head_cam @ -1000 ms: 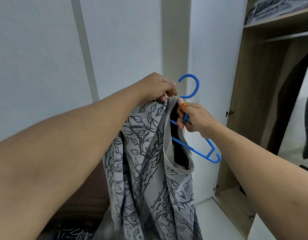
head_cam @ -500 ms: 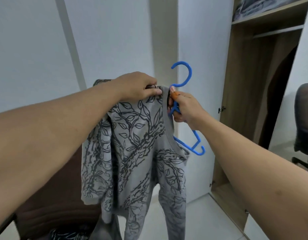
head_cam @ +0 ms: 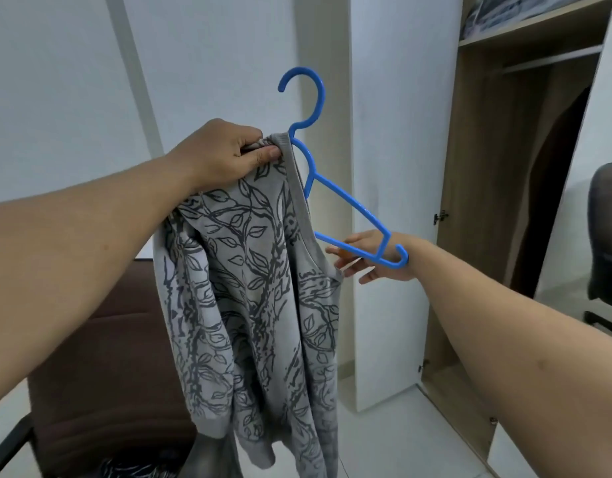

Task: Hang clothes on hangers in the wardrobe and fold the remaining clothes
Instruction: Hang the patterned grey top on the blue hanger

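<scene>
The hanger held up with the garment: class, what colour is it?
Blue. The hanger shows clearly in the head view, against the white wall.

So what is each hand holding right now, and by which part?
Left hand grips the grey leaf-print sweatshirt at its collar. Right hand reaches, fingers open, behind the blue plastic hanger, holding nothing.

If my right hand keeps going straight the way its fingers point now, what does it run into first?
Most likely the grey leaf-print sweatshirt. The right hand points left, behind the blue hanger, its fingertips close to the garment's exposed right edge. Depth is unclear, so it could slip just behind the fabric.
</scene>
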